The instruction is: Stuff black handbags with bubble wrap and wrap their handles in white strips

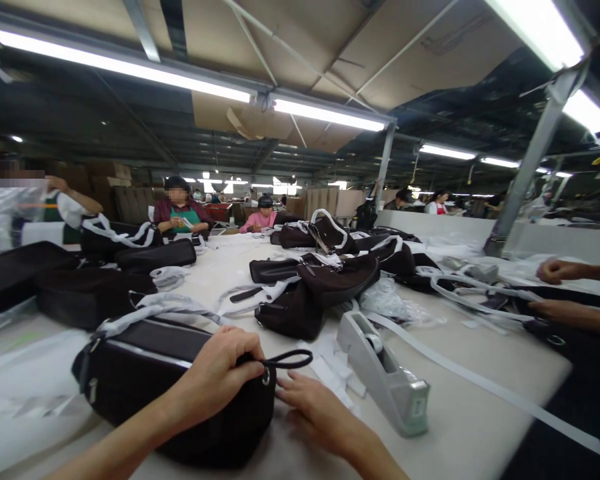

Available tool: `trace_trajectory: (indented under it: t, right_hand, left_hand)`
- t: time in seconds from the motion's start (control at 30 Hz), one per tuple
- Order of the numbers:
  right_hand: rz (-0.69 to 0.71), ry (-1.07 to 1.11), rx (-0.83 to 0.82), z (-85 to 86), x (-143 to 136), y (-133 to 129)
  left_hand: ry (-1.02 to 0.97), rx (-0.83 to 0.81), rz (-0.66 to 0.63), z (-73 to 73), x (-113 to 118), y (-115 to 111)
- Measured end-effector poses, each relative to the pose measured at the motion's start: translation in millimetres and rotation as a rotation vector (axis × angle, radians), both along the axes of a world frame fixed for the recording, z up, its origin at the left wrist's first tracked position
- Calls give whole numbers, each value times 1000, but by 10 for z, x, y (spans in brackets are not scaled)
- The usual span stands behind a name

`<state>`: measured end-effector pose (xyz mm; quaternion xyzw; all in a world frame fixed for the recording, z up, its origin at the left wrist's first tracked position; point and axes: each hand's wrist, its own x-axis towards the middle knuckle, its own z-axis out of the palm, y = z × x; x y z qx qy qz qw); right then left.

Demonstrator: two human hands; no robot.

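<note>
A black bag (180,400) with a silver zip line lies on the white table in front of me, its handle wrapped in white material. My left hand (225,367) grips the bag's upper right corner, thumb and fingers pressed together beside a thin black strap loop (293,360) and a metal eyelet (266,376). Close to the bag's right end, my right hand (320,407) reaches in low over the table with its fingers stretched out and nothing held. A grey tape dispenser (383,373) stands to the right of my right hand.
More black bags (295,307) with wrapped handles are heaped across the table (460,420). A long white strip (480,380) runs to the right edge. Another person's hands (563,310) handle a dark bag at the right. Seated people work at the far side.
</note>
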<state>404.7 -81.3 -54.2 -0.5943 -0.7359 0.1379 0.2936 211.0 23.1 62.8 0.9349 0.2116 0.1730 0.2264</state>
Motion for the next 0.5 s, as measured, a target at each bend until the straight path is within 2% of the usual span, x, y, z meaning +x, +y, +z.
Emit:
trace_trajectory:
  t: [0.07, 0.13, 0.23, 0.3, 0.33, 0.4, 0.5]
  right_hand:
    - [59, -196, -12, -149, -62, 27]
    - [45, -387, 34, -359, -117, 59]
    - [6, -579, 287, -703, -152, 125]
    - [-33, -563, 483, -823, -130, 149]
    - [-64, -491, 534, -823, -103, 146]
    - [-174, -317, 542, -696, -20, 99]
    - [-303, 106, 292, -310, 128, -49]
  left_hand:
    - [-11, -17, 20, -5, -13, 28]
    - [-18, -34, 28, -3, -16, 44]
    - [-15, -62, 42, 5, -7, 51]
    - [-18, -82, 61, 8, -1, 53]
    - [-22, -91, 69, 8, -1, 53]
    - [-37, -108, 64, 4, -9, 51]
    - [-51, -98, 34, -4, -27, 34]
